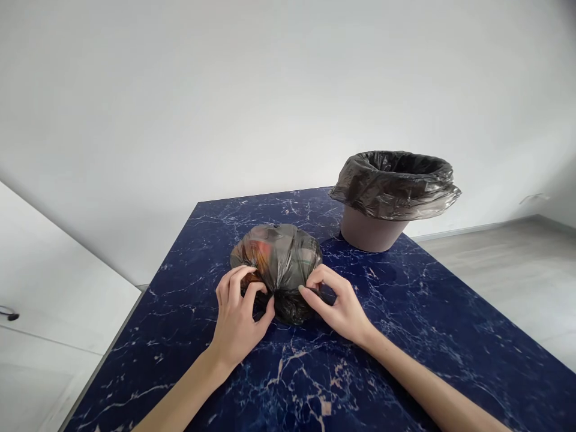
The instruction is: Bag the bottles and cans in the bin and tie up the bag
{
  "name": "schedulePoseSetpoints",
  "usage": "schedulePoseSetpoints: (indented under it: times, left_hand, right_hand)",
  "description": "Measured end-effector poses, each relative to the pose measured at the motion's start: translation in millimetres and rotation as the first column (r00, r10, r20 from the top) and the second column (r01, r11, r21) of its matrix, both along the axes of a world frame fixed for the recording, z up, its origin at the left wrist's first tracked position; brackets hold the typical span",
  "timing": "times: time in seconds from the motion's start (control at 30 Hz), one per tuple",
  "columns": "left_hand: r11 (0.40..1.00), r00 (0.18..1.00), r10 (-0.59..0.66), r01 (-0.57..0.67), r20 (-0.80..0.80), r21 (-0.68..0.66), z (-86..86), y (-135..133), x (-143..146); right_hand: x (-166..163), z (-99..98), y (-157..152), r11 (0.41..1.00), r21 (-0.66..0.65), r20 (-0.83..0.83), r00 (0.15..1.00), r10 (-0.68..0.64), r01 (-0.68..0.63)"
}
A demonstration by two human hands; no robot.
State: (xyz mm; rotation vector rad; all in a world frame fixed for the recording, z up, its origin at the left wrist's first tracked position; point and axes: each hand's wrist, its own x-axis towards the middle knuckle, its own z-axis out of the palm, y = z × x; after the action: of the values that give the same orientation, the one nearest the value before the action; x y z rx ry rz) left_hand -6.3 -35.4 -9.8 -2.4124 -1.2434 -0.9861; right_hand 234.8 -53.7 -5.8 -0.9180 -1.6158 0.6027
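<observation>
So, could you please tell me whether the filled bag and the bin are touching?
Apart: the head view shows a strip of blue tabletop between the filled bag and the bin.

Plastic bags number two: one filled bag (pixel 288 255) midway between the table's left and right edges, and one liner (pixel 393 195) over the rim of the only bin (pixel 373 231), near the far right corner. Two hands, one left hand (pixel 238 318) and one right hand (pixel 344 306), are at the filled bag. One table (pixel 292 372) carries everything. The filled bag's contents cannot be counted.
</observation>
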Motion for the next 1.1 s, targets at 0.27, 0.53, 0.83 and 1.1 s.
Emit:
schedulePoseSetpoints:
  times: [0.27, 0.53, 0.83, 1.1]
  left_hand:
    - [0.995, 0.990, 0.093, -0.089, 0.102, -0.038, -4.2, 8.1, -9.2]
    - [0.971, 0.951, 0.139, -0.076, 0.278, -0.226, -1.4, 14.6, -20.2]
    - [0.987, 0.969, -0.079, 0.109, 0.233, -0.121, 4.3, 3.5, -12.5]
    - [0.983, 0.958, -0.182, 0.170, 0.221, 0.075, 11.2, -0.9, -8.6]
  right_hand:
    - [9.0, -5.2, 7.1, 0.896, -0.308, -0.533, 0.838, 0.115, -0.319]
    - [10.7, -2.0, 5.1, 0.764, -0.273, -0.754, 0.624, 0.208, -0.585]
    - [5.4, -7.0, 11.8, 0.886, -0.427, -0.576, 0.810, -0.111, -0.182]
    - [13.4, -14.0, 19.4, 0.877, -0.459, -0.595, 0.781, -0.188, -0.139]
